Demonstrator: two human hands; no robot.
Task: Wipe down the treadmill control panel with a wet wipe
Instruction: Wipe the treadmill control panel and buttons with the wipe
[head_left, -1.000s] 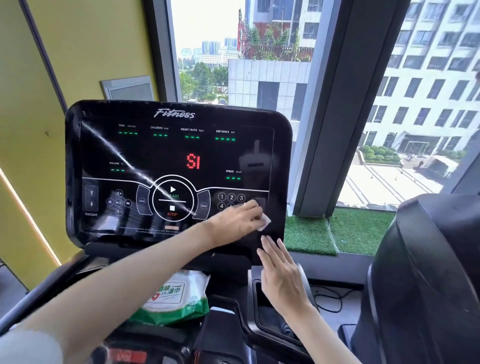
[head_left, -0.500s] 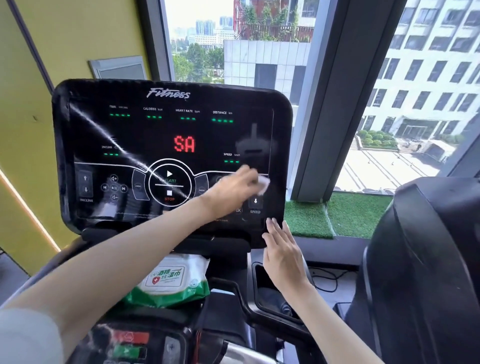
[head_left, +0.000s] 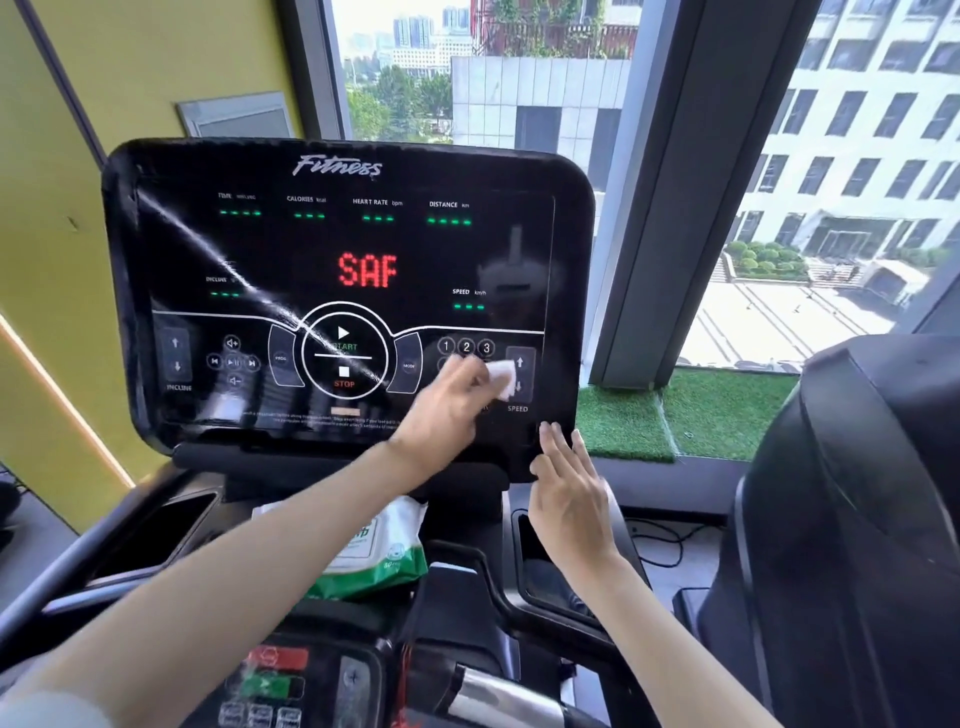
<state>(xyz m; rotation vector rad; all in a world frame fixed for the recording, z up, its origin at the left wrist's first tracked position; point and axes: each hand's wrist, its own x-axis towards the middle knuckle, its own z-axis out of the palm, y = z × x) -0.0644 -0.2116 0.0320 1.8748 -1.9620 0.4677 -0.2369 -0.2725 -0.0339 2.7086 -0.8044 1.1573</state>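
Left hand (head_left: 441, 410) grips the small white wet wipe (head_left: 501, 376) against the glossy black treadmill control panel (head_left: 311, 249), low right by the SPEED arrows (head_left: 520, 362). Right hand (head_left: 571, 493) is flat and empty on the corner. Most of the panel lies leftward, so probably sweep that way

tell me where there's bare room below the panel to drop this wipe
The left pocket, between the left rail and the wipes pack, looks bare. The middle is crowded: the pack lies there under the left forearm. The right pocket sits beneath the right hand, partly hidden.
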